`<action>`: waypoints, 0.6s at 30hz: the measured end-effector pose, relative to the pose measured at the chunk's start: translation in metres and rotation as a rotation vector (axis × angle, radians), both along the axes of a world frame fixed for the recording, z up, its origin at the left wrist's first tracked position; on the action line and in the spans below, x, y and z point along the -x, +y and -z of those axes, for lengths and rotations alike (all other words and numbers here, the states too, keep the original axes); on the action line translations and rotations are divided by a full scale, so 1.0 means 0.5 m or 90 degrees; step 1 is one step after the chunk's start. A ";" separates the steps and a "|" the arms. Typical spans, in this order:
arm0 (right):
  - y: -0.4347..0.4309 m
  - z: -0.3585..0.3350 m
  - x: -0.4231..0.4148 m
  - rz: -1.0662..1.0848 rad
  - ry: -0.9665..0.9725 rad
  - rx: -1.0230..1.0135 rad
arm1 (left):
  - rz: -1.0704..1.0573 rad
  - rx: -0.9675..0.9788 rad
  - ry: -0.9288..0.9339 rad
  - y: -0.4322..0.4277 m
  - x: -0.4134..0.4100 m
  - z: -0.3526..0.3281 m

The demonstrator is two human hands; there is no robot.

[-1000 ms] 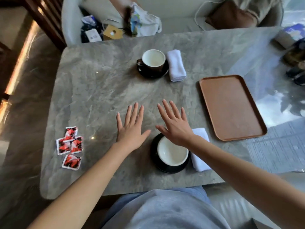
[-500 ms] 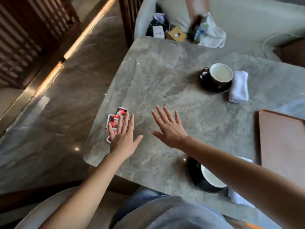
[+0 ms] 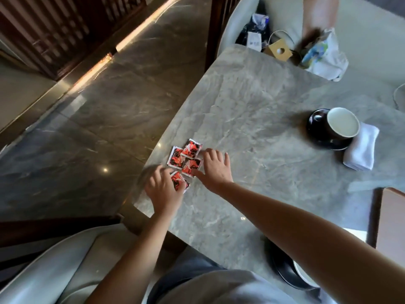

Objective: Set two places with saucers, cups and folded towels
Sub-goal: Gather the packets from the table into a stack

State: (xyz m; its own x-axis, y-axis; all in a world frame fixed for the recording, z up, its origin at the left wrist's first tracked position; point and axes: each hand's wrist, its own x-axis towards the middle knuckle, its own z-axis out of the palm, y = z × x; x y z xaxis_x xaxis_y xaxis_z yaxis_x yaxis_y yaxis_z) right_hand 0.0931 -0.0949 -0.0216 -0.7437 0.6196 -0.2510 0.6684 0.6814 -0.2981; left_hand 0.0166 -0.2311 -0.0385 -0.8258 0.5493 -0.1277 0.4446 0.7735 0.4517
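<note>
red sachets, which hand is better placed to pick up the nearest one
Left. The left hand already lies over the nearest sachet at the table corner, fingers curled on it. The right hand rests beside the upper sachets, further from it.

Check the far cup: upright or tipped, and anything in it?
Upright and empty. The far cup sits on its dark saucer, rim facing up, with a bare pale interior.

Our right forearm (image 3: 306, 244) hides most of the near saucer (image 3: 285, 270); the tray (image 3: 390, 216) runs off the right edge, and our left hand (image 3: 162, 191) blurs over one packet (image 3: 180, 183).
</note>
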 end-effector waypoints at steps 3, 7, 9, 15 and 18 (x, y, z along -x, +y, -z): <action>-0.013 0.020 0.020 0.107 0.021 0.010 | -0.021 -0.005 0.005 0.002 0.000 0.008; -0.022 0.041 0.022 0.134 0.047 -0.001 | -0.002 -0.066 -0.041 0.000 -0.001 0.008; -0.017 0.046 0.018 0.142 0.055 0.007 | 0.016 -0.132 -0.116 -0.002 0.000 0.005; -0.006 0.042 -0.027 0.076 0.099 0.086 | -0.077 -0.277 -0.296 -0.020 -0.002 0.006; 0.009 0.024 -0.058 0.001 0.057 0.130 | -0.107 -0.305 -0.374 -0.031 0.002 0.011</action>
